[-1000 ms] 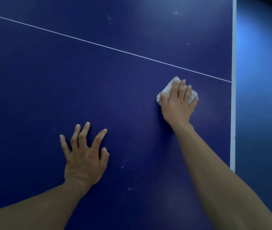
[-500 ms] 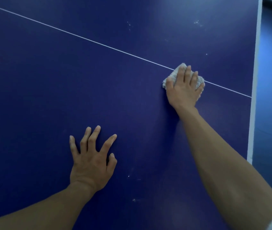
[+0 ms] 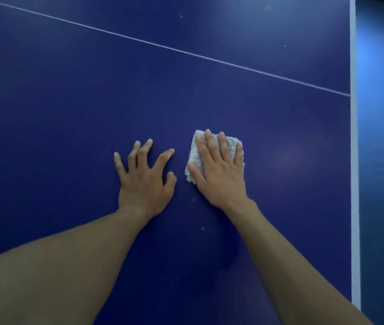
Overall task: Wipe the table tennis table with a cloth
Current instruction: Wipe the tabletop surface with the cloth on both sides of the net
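Note:
The dark blue table tennis table (image 3: 69, 113) fills the view, with a thin white centre line (image 3: 186, 51) running diagonally across it. A small folded white-grey cloth (image 3: 194, 158) lies flat on the table near the middle. My right hand (image 3: 219, 170) presses down on the cloth with straight fingers, covering most of it. My left hand (image 3: 144, 177) rests just left of the cloth, fingers spread with their tips on the bare table surface, holding nothing.
The table's white edge stripe (image 3: 354, 160) runs down the right side; beyond it lies blue floor (image 3: 383, 137). A few small white specks (image 3: 202, 228) dot the table near my right wrist and at the far right corner.
My right hand has pulled the cloth back from the centre line toward me, ending close beside my left hand. My left hand stayed planted on the table.

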